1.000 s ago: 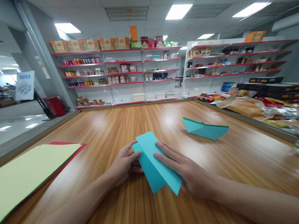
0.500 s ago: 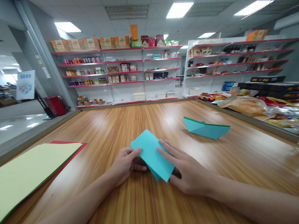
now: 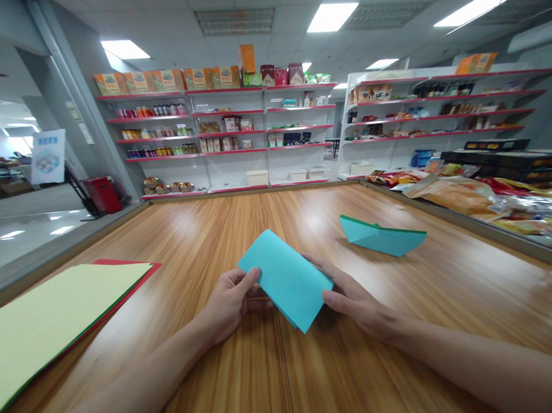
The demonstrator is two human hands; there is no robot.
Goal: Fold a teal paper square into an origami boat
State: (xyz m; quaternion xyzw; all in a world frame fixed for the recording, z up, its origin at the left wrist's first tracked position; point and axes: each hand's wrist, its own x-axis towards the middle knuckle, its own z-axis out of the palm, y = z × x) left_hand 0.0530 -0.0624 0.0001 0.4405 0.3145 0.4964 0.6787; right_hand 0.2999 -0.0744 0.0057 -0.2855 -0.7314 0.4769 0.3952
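Observation:
A folded sheet of light-blue paper (image 3: 287, 277) is held tilted above the wooden table, between both hands. My left hand (image 3: 235, 299) pinches its left side, thumb on top and fingers underneath. At the right edge, my right hand (image 3: 351, 298) grips the paper with the thumb in front and the other fingers behind it. A second layer shows along the lower edge. To the right on the table stands a folded paper boat (image 3: 383, 238), light blue with a green upper rim.
A stack of coloured paper (image 3: 62, 313), pale yellow on top with green and red below, lies at the left. The wooden table (image 3: 202, 229) has a raised border. Snack packets (image 3: 457, 195) and dark boxes (image 3: 502, 158) sit beyond its right edge. Stocked shelves (image 3: 228, 113) stand behind.
My right hand has shifted from lying over the paper's face to gripping its right edge. The paper has turned slightly and now shows a broader face.

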